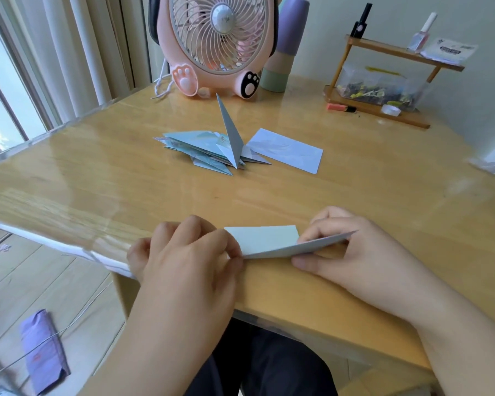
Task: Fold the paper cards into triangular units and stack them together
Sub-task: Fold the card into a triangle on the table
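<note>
Both hands pinch one paper card (265, 241) at the near edge of the surface (355, 195): left hand (189, 252) on the left corner, right hand (343, 247) lifting the folded flap. Risk: skewed crease if the left pinch slips. Folded-unit pile (209, 150) sits mid-surface, well apart.

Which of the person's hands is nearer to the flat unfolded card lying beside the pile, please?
Right. The right hand lies almost directly below the flat card, nearer the table's front edge; the left hand sits farther off to the left, below the pile of folded units.
</note>
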{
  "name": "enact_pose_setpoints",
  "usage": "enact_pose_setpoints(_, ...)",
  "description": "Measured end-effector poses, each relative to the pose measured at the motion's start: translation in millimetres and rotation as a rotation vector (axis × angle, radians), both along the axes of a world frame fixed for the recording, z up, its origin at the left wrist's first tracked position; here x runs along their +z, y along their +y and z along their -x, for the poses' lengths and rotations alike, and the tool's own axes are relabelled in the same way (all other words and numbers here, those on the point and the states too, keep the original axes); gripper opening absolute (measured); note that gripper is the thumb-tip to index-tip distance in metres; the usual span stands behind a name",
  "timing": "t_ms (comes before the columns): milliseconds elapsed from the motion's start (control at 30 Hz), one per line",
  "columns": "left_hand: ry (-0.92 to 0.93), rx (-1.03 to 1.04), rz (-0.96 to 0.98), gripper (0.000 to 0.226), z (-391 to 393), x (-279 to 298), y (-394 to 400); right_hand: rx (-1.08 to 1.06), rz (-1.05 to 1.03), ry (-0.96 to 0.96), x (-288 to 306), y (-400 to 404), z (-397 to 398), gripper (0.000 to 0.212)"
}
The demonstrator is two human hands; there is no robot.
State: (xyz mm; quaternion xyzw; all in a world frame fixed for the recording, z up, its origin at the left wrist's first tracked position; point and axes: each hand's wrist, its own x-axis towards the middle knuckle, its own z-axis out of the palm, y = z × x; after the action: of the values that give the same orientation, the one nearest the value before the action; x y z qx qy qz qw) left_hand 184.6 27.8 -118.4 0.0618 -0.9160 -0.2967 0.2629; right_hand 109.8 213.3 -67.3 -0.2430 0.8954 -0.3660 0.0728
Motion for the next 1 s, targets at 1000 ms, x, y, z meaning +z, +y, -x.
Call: enact_pose_setpoints(1000, -0.122, 0.144, 0.041, 0.029, 8.4, 7.9, 1.7, -0.348, -0.229, 0.056, -6.6, -15.8, -16.1, 0.028)
